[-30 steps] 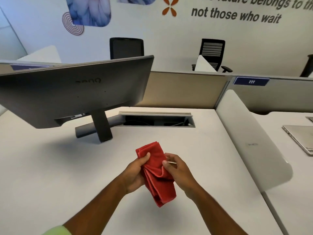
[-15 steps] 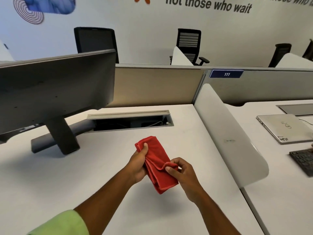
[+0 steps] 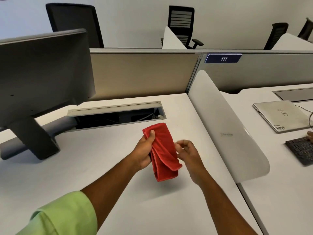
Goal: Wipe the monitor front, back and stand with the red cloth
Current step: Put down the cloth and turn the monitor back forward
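a white desk point(image 3: 84, 167) fills the lower view, with an open cable tray point(image 3: 116, 114) cut into it near the back. behind it stands a beige partition point(image 3: 144, 73) joined to a grey one bearing a blue plate marked 111 point(image 3: 223, 58). a curved white divider point(image 3: 225, 129) separates this desk from the next, where a closed silver laptop point(image 3: 281, 114) and a dark keyboard point(image 3: 301, 150) lie. black office chairs point(image 3: 181, 24) stand beyond the partitions against a pale wall.

the monitor point(image 3: 44, 73) sits at the left with its grey back toward the camera, tilted on a dark stand point(image 3: 33, 139). the red cloth point(image 3: 162, 151) is folded into a long strip and held above the desk, well apart from the monitor. the left hand point(image 3: 145, 150) grips it, thumb pressed across the upper edge and fingers curled behind. the right hand point(image 3: 188, 155) is just beside the cloth's right edge with fingers loosely bent; it is blurred, and it seems not to be gripping the fabric, though a light touch cannot be ruled out.

the monitor's left part and screen side are out of view. a green sleeve point(image 3: 62, 217) is cut off at the bottom edge.
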`<state>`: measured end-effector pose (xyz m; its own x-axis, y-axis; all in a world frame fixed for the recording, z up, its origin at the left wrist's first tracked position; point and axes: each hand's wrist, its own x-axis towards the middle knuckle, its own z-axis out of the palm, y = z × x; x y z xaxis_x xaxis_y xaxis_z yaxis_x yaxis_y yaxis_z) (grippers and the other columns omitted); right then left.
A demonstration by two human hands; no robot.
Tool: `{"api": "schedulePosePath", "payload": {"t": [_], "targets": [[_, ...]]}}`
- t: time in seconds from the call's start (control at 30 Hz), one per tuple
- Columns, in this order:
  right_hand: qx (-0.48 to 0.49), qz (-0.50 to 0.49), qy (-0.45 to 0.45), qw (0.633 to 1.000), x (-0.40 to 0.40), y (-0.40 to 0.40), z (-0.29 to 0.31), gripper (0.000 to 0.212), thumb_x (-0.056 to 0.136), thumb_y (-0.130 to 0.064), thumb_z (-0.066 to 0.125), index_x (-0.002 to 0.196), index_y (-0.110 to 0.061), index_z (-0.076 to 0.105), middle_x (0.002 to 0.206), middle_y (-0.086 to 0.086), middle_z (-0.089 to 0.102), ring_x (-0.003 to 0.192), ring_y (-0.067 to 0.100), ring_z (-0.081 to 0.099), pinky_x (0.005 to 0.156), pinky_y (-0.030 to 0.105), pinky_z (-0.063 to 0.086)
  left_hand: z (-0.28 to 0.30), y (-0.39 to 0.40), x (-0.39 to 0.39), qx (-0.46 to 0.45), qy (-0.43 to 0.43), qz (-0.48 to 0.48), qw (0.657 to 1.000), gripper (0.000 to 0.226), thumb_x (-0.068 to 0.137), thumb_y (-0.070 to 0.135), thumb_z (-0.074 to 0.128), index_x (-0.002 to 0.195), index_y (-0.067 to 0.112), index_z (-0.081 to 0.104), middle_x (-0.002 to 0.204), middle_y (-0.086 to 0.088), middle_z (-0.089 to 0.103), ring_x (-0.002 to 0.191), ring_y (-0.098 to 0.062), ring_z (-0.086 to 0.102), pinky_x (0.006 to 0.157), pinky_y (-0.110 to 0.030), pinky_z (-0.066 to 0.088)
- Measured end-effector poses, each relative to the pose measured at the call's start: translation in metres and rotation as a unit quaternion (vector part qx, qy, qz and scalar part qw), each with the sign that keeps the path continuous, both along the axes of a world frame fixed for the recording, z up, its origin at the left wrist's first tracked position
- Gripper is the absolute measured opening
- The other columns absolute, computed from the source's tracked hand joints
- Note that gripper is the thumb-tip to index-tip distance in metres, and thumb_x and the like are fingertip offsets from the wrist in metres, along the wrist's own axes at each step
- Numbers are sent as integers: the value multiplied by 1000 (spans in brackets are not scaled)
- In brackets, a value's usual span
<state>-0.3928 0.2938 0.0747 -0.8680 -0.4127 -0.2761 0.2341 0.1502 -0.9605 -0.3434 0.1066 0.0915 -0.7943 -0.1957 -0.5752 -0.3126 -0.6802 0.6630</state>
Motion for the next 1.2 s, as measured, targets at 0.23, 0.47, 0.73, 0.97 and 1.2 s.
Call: {"api": "schedulePosePath", "payload": {"t": [0.23, 0.47, 0.73, 0.97, 1.2], "targets": [[67, -77, 74, 992, -29, -14, -9, 40, 105, -16, 62, 134, -44, 58, 119, -6, 71, 105, 16, 72, 82, 33, 63, -2, 22, -15, -159, -38, -97, 982, 80, 97, 33, 65, 157, 30, 12, 127, -2, 57, 103, -21, 65, 75, -40, 59], [221, -59, 130, 965, -59, -9, -39, 29, 111, -31, 50, 135, -28, 66, 136, 0, 67, 120, 23, 65, 105, 43, 56, -19, 40, -13, -230, -6, -240, 943, 81, 98, 2, 57, 160, 31, 12, 149, 3, 41, 132, -20, 47, 107, -39, 48], [499, 115, 244, 823, -49, 0, -58, 68, 107, -56, 43, 164, -21, 33, 165, 10, 38, 152, 36, 33, 120, 54, 39, -25, 43, -1, -364, -20, -301, 881, 70, 103, 12, 48, 161, 21, 10, 169, 1, 6, 155, -21, 11, 120, -34, 22], [507, 146, 249, 812, -32, -14, -31, 75, 107, -59, 39, 166, -18, 22, 171, 11, 25, 156, 37, 25, 123, 54, 34, -18, 23, 19, -449, -45, -273, 849, 67, 102, 9, 41, 162, 21, 12, 170, 2, 0, 156, -19, -1, 126, -39, 14], [468, 159, 289, 820, 0, -29, 0, 71, 108, -58, 38, 166, -20, 24, 173, 10, 24, 160, 34, 20, 125, 53, 31, -2, -10, 70, -565, -99, -276, 772, 64, 103, 10, 38, 161, 19, 12, 170, -3, -4, 156, -26, -9, 126, -48, 3]]}}
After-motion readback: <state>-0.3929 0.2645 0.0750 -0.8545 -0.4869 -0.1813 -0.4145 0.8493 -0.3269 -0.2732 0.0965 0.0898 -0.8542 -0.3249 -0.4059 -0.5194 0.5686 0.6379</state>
